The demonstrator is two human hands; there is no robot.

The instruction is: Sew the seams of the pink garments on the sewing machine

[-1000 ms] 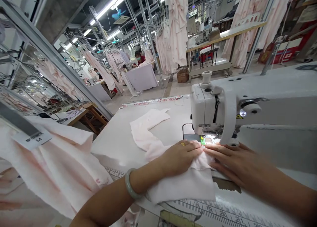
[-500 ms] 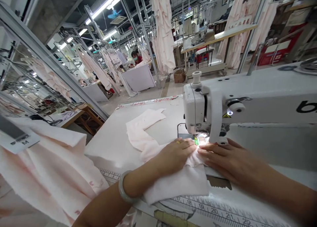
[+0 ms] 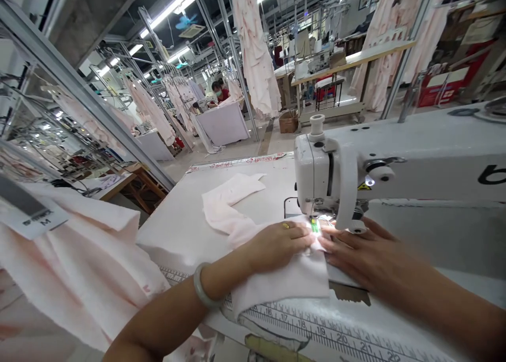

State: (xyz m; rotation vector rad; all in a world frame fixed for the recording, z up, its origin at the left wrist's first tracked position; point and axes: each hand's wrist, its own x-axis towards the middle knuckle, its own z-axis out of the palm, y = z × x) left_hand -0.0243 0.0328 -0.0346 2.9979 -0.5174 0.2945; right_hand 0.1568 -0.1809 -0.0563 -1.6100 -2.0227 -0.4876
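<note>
A pale pink piece of cloth (image 3: 284,285) runs under the needle area of a white sewing machine (image 3: 316,172), its near end hanging over the table's front edge. My left hand (image 3: 276,243), with a ring on a finger and a bangle on the wrist, is closed on the cloth just left of the presser foot; its thumb is hidden. To the right of the foot, my right hand (image 3: 359,251) lies with fingers stretched out, fingertips on the cloth. Part of this hand is behind the machine's white lever. A green piece (image 3: 314,226) shows at the lit foot, between the fingertips.
The cloth's far end (image 3: 225,198) lies curved across the white tabletop (image 3: 169,214). A printed ruler (image 3: 312,325) follows the front edge. Pink garment pieces with a size tag (image 3: 35,214) hang at the left. Beyond are hanging garments, other workstations and a masked person (image 3: 219,91).
The cloth's near end has drawn slightly up toward the machine, and its gathered folds by the fingers look flatter. Both hands stay beside the foot. The view has shifted slightly.
</note>
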